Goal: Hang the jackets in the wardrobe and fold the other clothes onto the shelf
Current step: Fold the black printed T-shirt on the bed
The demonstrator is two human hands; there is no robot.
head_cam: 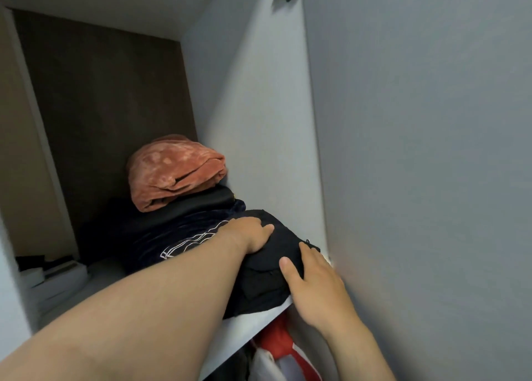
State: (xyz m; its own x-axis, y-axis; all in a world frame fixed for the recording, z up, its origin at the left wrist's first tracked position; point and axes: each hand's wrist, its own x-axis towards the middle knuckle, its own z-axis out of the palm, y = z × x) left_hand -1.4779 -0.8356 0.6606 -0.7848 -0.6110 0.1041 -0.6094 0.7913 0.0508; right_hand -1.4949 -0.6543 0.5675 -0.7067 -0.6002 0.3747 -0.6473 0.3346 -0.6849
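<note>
A folded black garment [267, 283] lies at the front right corner of the white wardrobe shelf [244, 327]. My left hand [249, 234] presses flat on its top, fingers straight. My right hand [311, 283] rests against its front right side, thumb laid on the cloth. Behind it sits a stack of folded clothes: a dark navy velvet piece with white line print [184, 231], a black piece, and a rust-orange fleece [175, 170] on top. Below the shelf, a red and white jacket [276, 349] shows.
The wardrobe's right side wall [259, 121] stands close beside the stack, and the open door [417, 150] fills the right. White boxes [54, 277] sit at the shelf's left. Bare shelf lies between the boxes and the clothes.
</note>
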